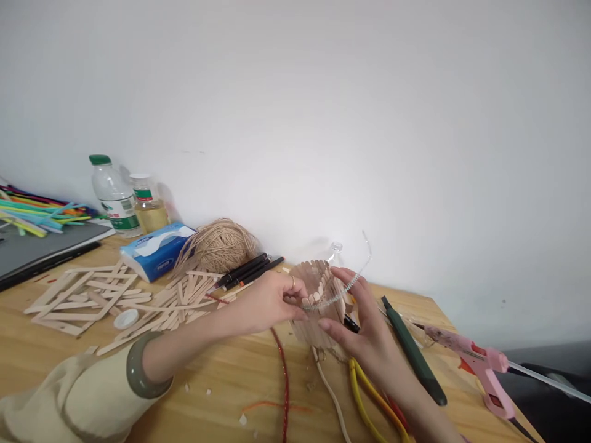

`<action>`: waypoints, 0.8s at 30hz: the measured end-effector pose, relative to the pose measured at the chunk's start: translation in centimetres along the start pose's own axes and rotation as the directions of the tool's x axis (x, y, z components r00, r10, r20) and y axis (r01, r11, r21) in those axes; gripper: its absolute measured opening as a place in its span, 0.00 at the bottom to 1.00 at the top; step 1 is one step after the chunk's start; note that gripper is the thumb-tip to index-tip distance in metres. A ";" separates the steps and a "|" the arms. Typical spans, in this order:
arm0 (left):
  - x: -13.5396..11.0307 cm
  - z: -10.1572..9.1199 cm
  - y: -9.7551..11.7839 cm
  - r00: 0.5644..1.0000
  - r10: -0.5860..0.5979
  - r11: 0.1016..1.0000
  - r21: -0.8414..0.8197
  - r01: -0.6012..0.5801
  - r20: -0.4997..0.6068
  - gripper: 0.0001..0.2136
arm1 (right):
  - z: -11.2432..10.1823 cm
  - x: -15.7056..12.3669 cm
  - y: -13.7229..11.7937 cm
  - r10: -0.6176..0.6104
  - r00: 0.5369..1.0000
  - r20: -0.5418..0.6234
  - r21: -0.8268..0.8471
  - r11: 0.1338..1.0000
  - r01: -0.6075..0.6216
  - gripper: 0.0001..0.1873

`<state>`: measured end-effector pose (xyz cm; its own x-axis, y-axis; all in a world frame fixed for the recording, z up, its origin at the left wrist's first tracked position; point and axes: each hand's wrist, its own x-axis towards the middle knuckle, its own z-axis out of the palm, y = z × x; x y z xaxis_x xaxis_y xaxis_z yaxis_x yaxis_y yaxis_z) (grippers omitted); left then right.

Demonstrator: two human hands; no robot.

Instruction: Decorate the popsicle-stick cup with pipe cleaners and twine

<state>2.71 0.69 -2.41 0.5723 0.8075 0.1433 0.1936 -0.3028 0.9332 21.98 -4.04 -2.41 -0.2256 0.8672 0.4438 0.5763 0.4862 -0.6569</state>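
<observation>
Spreading across the lower view, a light-brown wooden table (221,394) lies beneath a round container of pale, upright wooden sticks (307,333). The person's right hand (372,329) grips the container's right side, thumb in front; the left hand (276,296) pinches a thin, silvery tinsel stem (347,288) against the front rim.

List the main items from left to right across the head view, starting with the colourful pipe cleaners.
Colourful pipe cleaners, green-capped bottle, jar of yellowish liquid, ball of twine, stick-covered cup, dark green tool, pink glue gun.
</observation>
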 end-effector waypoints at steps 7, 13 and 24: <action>-0.1 0.2 0.4 1.000 -0.025 0.999 0.044 0.025 0.008 0.02 | -0.9 -1.4 -0.6 -0.056 0.998 -0.035 0.173 0.983 0.061 0.05; -0.3 0.6 1.1 0.999 -0.043 0.987 0.155 0.045 -0.016 0.03 | -1.4 -2.6 -0.8 -0.288 0.957 -0.020 -0.061 0.956 0.287 0.15; -1.2 0.6 0.5 0.985 0.106 0.919 0.392 -0.046 -0.133 0.08 | -5.2 -6.9 2.3 -0.082 0.963 -0.255 -0.521 0.851 -0.066 0.06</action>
<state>2.59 -0.77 -2.31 0.4789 0.8307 0.2839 0.4642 -0.5141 0.7213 28.95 -9.45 -3.83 -0.0640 0.7682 0.6370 0.9146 0.3005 -0.2704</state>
